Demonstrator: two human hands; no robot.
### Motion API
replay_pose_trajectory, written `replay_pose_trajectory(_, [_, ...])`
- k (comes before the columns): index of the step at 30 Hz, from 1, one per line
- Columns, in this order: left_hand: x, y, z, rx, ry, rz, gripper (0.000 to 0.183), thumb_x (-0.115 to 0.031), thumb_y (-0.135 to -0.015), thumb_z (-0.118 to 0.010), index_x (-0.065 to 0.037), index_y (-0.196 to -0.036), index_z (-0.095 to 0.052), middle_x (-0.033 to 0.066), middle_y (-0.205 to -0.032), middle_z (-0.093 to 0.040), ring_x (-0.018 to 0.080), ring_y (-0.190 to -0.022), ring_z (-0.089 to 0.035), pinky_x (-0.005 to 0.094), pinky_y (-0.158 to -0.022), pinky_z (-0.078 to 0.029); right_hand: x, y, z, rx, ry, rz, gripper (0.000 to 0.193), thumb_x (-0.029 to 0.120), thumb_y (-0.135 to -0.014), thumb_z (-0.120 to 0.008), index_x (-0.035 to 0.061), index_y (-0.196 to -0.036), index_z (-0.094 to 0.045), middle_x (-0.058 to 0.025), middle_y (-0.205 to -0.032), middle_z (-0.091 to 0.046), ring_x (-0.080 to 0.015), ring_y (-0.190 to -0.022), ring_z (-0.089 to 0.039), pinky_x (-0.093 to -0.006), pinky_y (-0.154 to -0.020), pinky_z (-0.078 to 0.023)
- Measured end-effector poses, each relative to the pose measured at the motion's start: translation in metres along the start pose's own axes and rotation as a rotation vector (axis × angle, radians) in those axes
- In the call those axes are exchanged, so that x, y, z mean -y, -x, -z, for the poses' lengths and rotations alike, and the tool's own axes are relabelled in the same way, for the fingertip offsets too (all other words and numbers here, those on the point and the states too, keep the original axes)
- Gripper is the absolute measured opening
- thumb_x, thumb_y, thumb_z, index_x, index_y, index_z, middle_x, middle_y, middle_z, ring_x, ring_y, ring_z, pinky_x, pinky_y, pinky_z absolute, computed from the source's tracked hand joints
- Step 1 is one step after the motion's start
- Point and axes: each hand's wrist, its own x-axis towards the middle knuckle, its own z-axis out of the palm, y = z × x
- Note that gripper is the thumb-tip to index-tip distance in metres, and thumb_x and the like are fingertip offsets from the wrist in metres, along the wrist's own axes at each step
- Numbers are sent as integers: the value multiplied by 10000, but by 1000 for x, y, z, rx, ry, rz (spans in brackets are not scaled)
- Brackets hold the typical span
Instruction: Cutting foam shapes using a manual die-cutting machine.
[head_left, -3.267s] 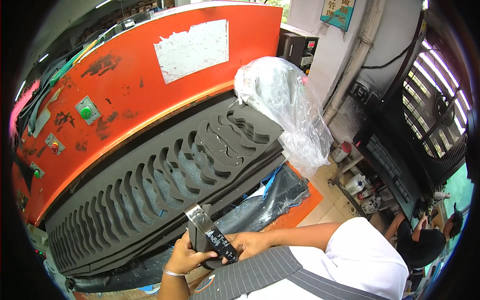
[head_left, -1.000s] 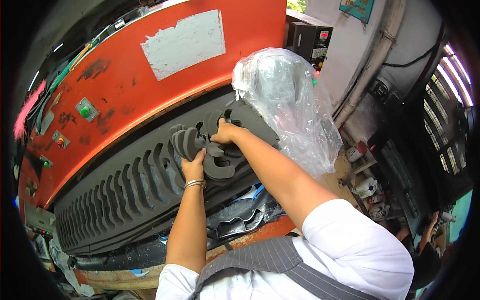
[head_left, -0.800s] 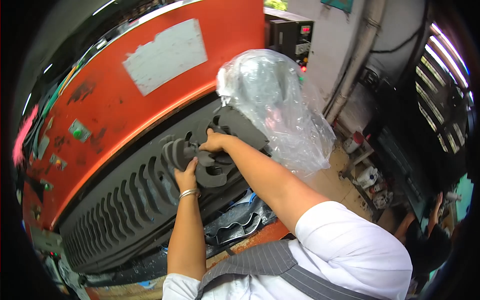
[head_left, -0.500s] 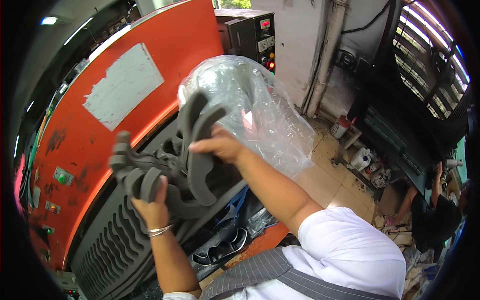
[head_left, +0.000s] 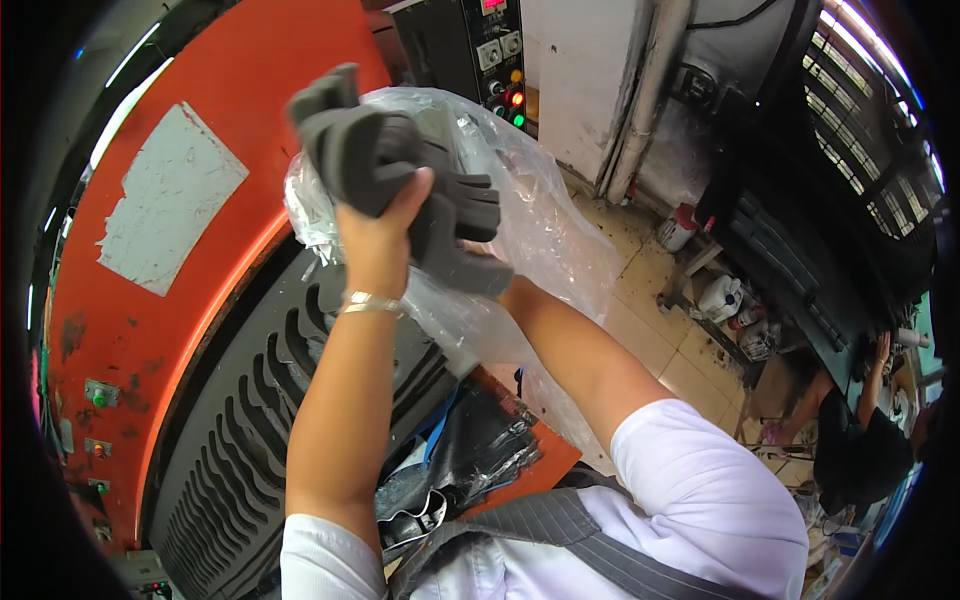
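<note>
- The bundle of wavy, dark grey foam-like pieces [head_left: 365, 160] was in the air, beyond the upper end of the slotted sheet [head_left: 270, 315] and in front of the clear plastic bag [head_left: 560, 240], its pieces stacked unevenly
- The left hand [head_left: 380, 240] gripped the bundle from below, thumb pressed against its near side, the other fingers mostly hidden
- The right hand [head_left: 512, 290] was at the bundle's lower right, nearly covered by it; whether its fingers were closed could not be told
- Support from both sides, with a squeeze just firm enough to stop slipping, seemed the sound way to hold so uneven a stack
- The bag's thin film looked apt to snag between pieces, so its folds deserved watching
- The sheet lay along the front edge of the orange machine [head_left: 290, 80]
- A wavy metal strip [head_left: 420, 515] lay near the apron, best kept clear of the forearms
</note>
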Motion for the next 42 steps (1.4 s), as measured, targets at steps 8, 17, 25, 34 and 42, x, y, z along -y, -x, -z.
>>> replay_pose_trajectory(8, [176, -17, 34, 22, -983, 288, 725, -225, -620, -825, 79, -1179, -477, 274, -1173, -571, 387, -1107, -572, 408, -950, -462, -72, 120, 176, 667, 408, -698, 572, 546, -868, -563, 107, -1227, -634, -133, -1271, -606, -236, -1099, -596, -401, -847, -513])
replay_pose_trajectory(17, [201, 11, 0, 401, -1208, 856, 1081, -639, -698, -652, 103, -1400, -297, 289, -1416, -393, 373, -1321, -405, 394, -1094, -332, 62, 118, 327, -27, 196, -847, 813, 667, -718, -673, 23, -1212, -621, -175, -1087, -663, -274, -880, -671, -376, -808, -506])
replay_pose_trajectory(25, [86, 64, -35, 495, -991, 136, 606, -531, -860, -578, -33, -1204, -594, 251, -1161, -601, 382, -1097, -575, 398, -909, -471, 134, 145, 367, 444, 165, -423, 330, 257, -867, -670, -12, -1058, -660, -99, -1024, -684, -199, -991, -642, -336, -882, -489])
replay_pose_trajectory(34, [21, 156, 148, 8, -1225, -132, 551, -284, -806, -692, 10, -1239, -519, 231, -1250, -541, 373, -1146, -531, 422, -943, -449, 276, 116, 209, 124, 109, 365, 352, 89, -815, -679, 31, -1156, -614, -118, -1178, -625, -262, -1126, -591, -368, -985, -449])
replay_pose_trajectory(42, [-28, 256, 180, 473, -1224, -102, 606, -335, -806, -696, -65, -1318, -515, 159, -1403, -457, 329, -1348, -375, 474, -1114, -279, 178, 47, 75, 448, 814, 233, 471, 342, -799, -713, 71, -1175, -626, -155, -1124, -624, -323, -1116, -570, -480, -923, -455])
